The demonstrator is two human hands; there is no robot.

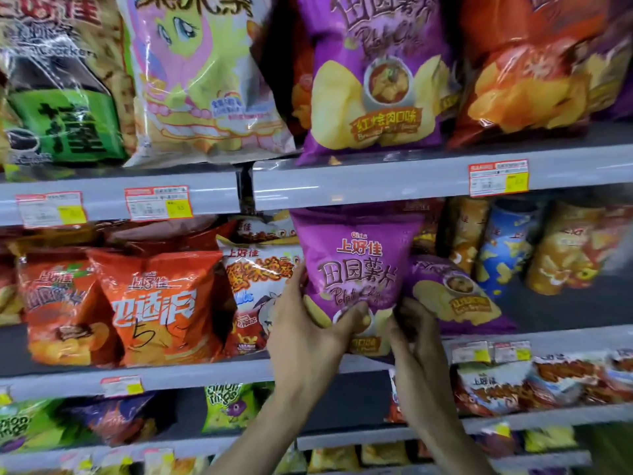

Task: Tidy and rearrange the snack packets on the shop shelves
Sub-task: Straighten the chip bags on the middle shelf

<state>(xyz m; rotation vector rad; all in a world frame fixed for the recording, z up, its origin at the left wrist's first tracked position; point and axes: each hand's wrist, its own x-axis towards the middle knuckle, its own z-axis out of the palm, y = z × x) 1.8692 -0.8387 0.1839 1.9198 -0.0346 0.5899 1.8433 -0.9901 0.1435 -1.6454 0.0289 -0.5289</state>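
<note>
At frame centre, the left hand [308, 332] and right hand [412, 332] are gripping a purple chip packet [356, 265], seemingly standing it on the middle shelf [191, 373]; next, releasing it upright.

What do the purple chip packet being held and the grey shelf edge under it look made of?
Purple packet: probably thin glossy plastic film; it crumples where the left hand and right hand grip it. Shelf edge: looks like smooth grey painted metal, possibly plastic.
</note>
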